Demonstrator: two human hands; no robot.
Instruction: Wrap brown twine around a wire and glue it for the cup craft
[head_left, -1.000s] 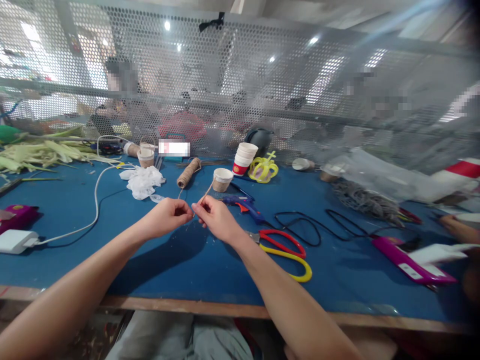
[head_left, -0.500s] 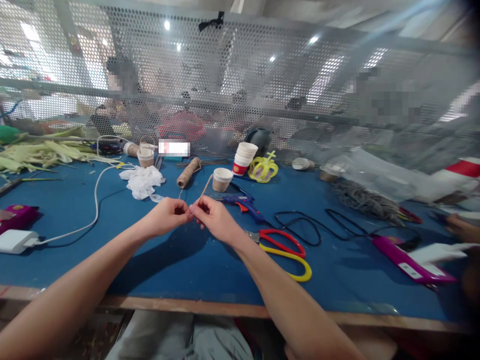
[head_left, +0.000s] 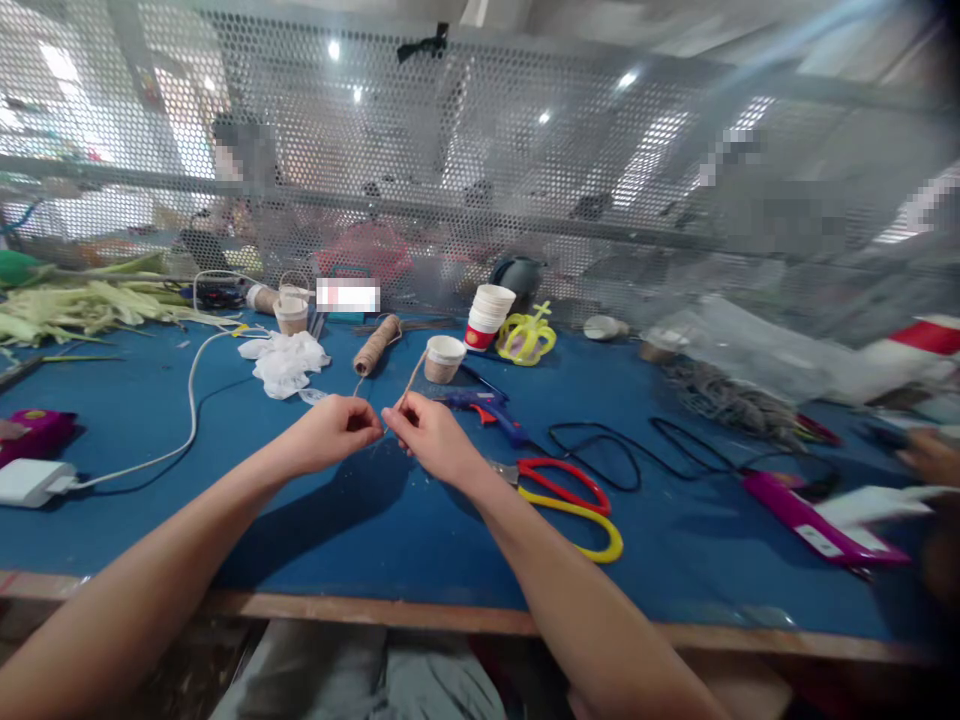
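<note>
My left hand (head_left: 339, 430) and my right hand (head_left: 427, 430) are close together above the blue table, each closed in a pinch. A strand of brown twine (head_left: 414, 376) rises from my right fingers to a small paper cup (head_left: 443, 362) whose lower part is wrapped in twine. Another thin strand runs from my left hand toward the twine roll (head_left: 377, 346) lying behind it. Between the fingertips a short bit of twine shows faintly. Scissors (head_left: 562, 488) with red and yellow handles lie by my right forearm, and a blue glue gun (head_left: 491, 408) rests beyond that hand.
Stacked paper cups (head_left: 489, 316) and a yellow crown-like piece (head_left: 526, 336) stand at the back. White crumpled material (head_left: 286, 362) lies left. Purple power strips (head_left: 821, 522) sit at both sides, with cables. Grey cord (head_left: 731, 402) and another person's hand (head_left: 930, 455) are at right.
My fingertips have drawn slightly apart, opening a small gap between the two hands. The cup, the roll and the scissors lie as before.
</note>
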